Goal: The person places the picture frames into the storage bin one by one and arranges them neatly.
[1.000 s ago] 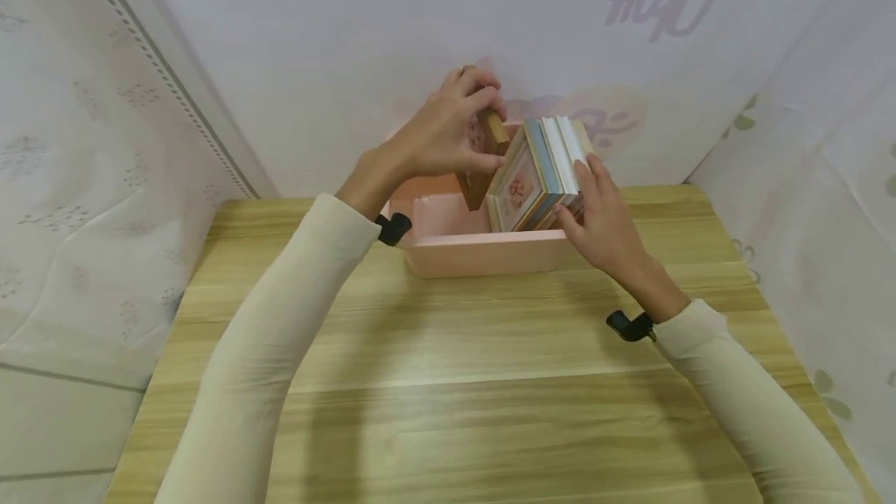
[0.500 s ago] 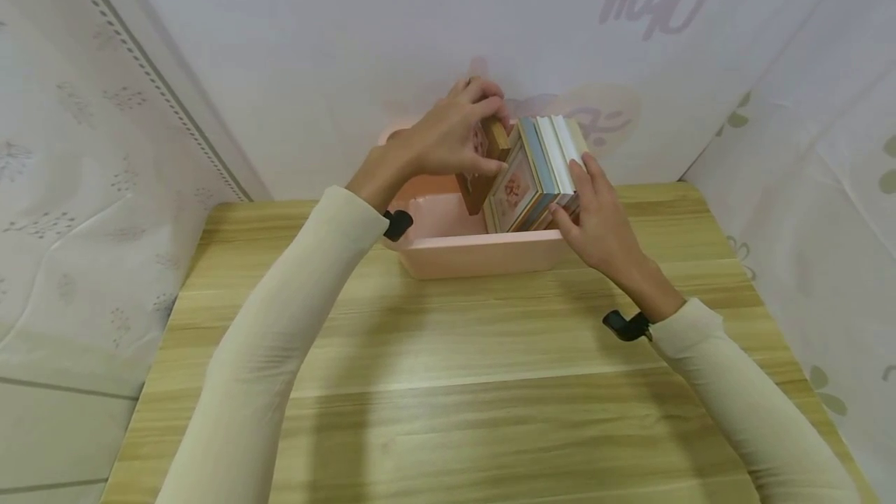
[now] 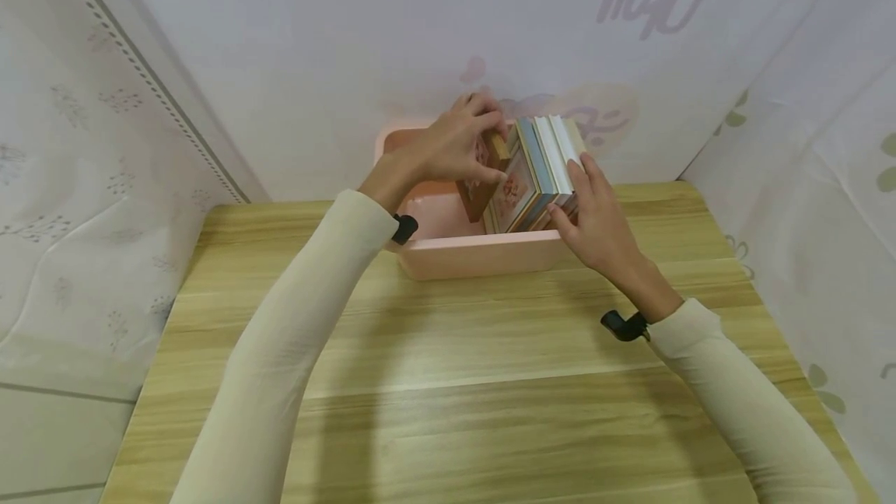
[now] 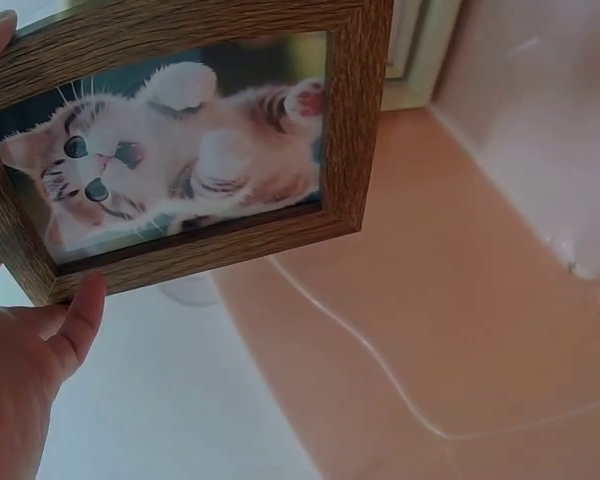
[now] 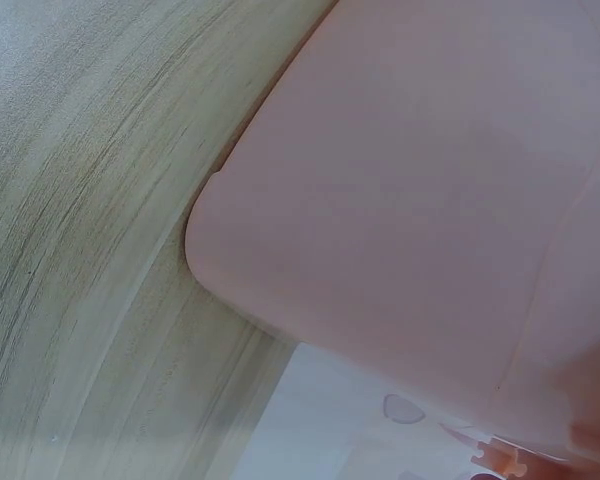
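In the head view my left hand (image 3: 458, 142) grips a brown wood-grain picture frame (image 3: 477, 185) and holds it, tilted, inside the pink bin (image 3: 483, 257). The left wrist view shows a kitten photo in that picture frame (image 4: 180, 150), with fingers (image 4: 80, 310) at its edges. To its right, several picture frames (image 3: 542, 166) with white, blue and pale edges lean in a row in the bin. My right hand (image 3: 598, 220) rests on the right end of this row, thumb at the near edge. No hand shows in the right wrist view, only the bin's outer wall (image 5: 410, 200).
The bin stands at the back of a wood-grain table (image 3: 490, 395), close to a white printed backdrop (image 3: 315, 61). Patterned cloth (image 3: 77, 177) hangs at both sides. A black wrist camera (image 3: 625, 326) sits on my right wrist.
My left hand has lowered the brown picture frame a little deeper into the bin, next to the row. The right hand has stayed on the row, and the head view has shifted slightly.
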`<act>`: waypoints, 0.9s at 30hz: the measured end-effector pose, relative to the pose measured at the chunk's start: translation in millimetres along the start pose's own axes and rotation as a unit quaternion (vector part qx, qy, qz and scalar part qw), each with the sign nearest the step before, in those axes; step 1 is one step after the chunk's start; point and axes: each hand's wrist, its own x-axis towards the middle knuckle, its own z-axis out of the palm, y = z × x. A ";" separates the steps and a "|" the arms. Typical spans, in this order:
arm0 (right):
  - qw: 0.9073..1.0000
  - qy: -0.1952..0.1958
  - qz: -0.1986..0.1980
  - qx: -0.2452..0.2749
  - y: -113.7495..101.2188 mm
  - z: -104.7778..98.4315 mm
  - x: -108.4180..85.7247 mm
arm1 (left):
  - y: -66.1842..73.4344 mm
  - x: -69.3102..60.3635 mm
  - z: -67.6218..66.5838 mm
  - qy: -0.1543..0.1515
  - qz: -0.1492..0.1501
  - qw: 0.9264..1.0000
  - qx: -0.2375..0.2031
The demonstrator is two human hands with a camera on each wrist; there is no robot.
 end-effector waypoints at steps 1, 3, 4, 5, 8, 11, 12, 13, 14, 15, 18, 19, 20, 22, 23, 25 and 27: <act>1.000 -0.001 0.001 0.000 0.1 0.0 -0.1 | -1.4 0.4 1.3 -0.002 0.000 1.000 0.003; 1.000 0.000 0.001 -0.003 -0.1 0.0 -0.1 | -3.5 1.0 2.9 -0.004 0.000 1.000 0.005; 1.000 0.000 0.001 -0.004 -0.4 0.0 -0.2 | -4.4 1.4 3.5 -0.004 0.001 1.000 0.005; 1.000 0.000 0.000 -0.003 -0.4 -0.1 -0.2 | -5.0 1.6 3.7 -0.003 0.002 1.000 0.005; 1.000 0.002 -0.001 -0.005 -0.6 0.0 -0.3 | -6.0 2.5 3.9 0.002 0.006 1.000 -0.002; 1.000 0.002 0.000 -0.005 -0.4 0.3 -0.4 | -7.3 4.9 4.6 -0.003 0.009 1.000 0.001; 1.000 0.002 0.000 -0.005 -0.4 0.5 -0.4 | -7.6 5.6 5.0 -0.006 0.010 1.000 0.001; 1.000 0.001 0.001 -0.006 -0.3 0.8 -0.5 | -8.0 6.5 5.7 -0.009 0.011 1.000 0.003; 1.000 0.001 0.001 -0.006 -0.1 1.0 -0.6 | -8.3 7.3 6.4 -0.012 0.011 1.000 0.003; 1.000 0.000 0.001 -0.006 0.0 1.2 -0.5 | -8.6 8.0 7.2 -0.015 0.011 1.000 0.003; 1.000 -0.001 0.001 -0.003 0.7 1.6 -0.6 | -9.3 9.5 9.1 -0.020 0.008 1.000 0.003; 1.000 -0.001 0.001 -0.002 0.6 1.6 -0.5 | -9.6 10.1 9.7 -0.022 0.006 1.000 0.003; 1.000 -0.001 0.001 -0.002 0.6 1.6 -0.5 | -10.1 10.7 10.4 -0.024 0.005 1.000 0.001; 1.000 -0.002 0.004 -0.001 0.5 1.4 -0.5 | -11.1 11.5 11.8 -0.030 0.000 1.000 -0.001; 1.000 -0.001 0.005 -0.002 0.4 1.3 -0.5 | -11.9 11.9 12.6 -0.033 -0.003 0.999 -0.001; 1.000 0.000 0.006 -0.004 -0.1 1.0 -0.2 | -13.6 12.5 14.5 -0.040 -0.009 0.999 -0.002; 1.000 0.002 0.005 -0.005 0.1 1.1 0.0 | -15.5 13.3 16.8 -0.046 -0.014 0.999 -0.003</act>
